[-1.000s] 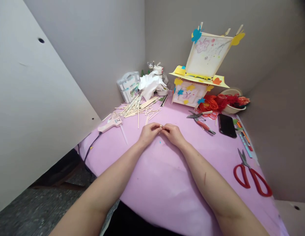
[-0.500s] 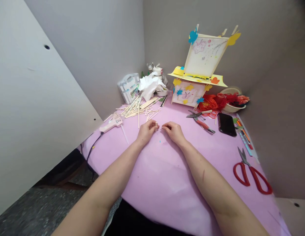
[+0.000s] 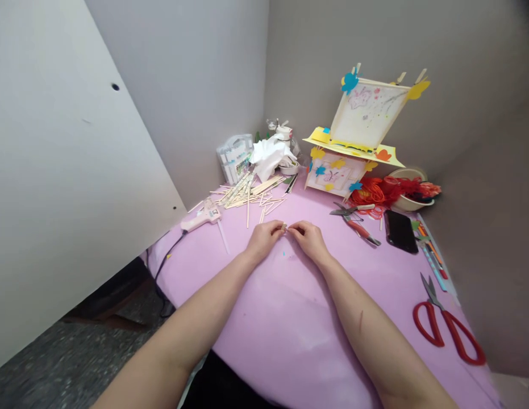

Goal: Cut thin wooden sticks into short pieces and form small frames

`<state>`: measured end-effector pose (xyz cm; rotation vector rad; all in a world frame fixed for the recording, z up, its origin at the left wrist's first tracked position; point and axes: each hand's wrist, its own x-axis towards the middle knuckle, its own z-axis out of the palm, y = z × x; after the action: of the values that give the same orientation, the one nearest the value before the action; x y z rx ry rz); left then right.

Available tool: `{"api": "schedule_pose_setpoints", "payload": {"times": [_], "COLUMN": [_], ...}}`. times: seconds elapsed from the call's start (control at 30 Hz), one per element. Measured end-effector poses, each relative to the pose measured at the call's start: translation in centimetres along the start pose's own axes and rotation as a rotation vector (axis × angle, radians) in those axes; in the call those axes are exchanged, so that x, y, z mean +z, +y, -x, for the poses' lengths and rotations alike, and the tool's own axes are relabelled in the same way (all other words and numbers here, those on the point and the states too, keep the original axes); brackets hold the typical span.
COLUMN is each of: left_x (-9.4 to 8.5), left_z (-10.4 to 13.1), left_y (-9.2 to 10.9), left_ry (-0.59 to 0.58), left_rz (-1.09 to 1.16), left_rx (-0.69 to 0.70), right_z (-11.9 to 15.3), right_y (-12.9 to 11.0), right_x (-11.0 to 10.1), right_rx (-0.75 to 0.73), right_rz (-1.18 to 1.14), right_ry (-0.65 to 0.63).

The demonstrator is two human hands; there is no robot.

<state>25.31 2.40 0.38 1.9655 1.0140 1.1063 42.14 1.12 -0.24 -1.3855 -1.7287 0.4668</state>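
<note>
My left hand pinches a small pale wooden piece between thumb and fingers, just over the purple tablecloth. Close against it, the fingertips of my right hand are pressed together at the piece's right side. Whether they grip the piece or some tiny thing is hidden. Beyond my hands lies a loose pile of thin wooden sticks. A pale glue gun with a black cord rests to the left.
A decorated paper-and-stick lantern stands at the back right, beside red yarn and a bowl. Pliers, a phone, pens and red-handled scissors lie rightward. Tissues and a marker case sit behind.
My right hand's fingertips have come left to meet the wooden piece in my left hand, closing the small gap. The whole view has shifted, with things appearing lower and further right.
</note>
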Motion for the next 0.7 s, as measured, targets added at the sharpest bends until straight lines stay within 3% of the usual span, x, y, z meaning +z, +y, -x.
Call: {"api": "schedule_pose_setpoints", "payload": {"times": [0.13, 0.23, 0.7], "left_x": [0.3, 0.6, 1.0], "left_z": [1.1, 1.6, 1.3], "left_y": [1.7, 2.3, 1.7], "left_ry": [0.028, -0.024, -0.028], "left_rz": [-0.071, -0.067, -0.056], "left_rx": [0.238, 0.322, 0.242], "right_z": [-0.2, -0.5, -0.3], "right_y": [0.2, 0.5, 0.4], "right_x": [-0.1, -0.2, -0.2], "right_rx": [0.161, 0.235, 0.204], "right_rz": [-0.185, -0.273, -0.218], "right_ry": [-0.004, -0.012, -0.05]}}
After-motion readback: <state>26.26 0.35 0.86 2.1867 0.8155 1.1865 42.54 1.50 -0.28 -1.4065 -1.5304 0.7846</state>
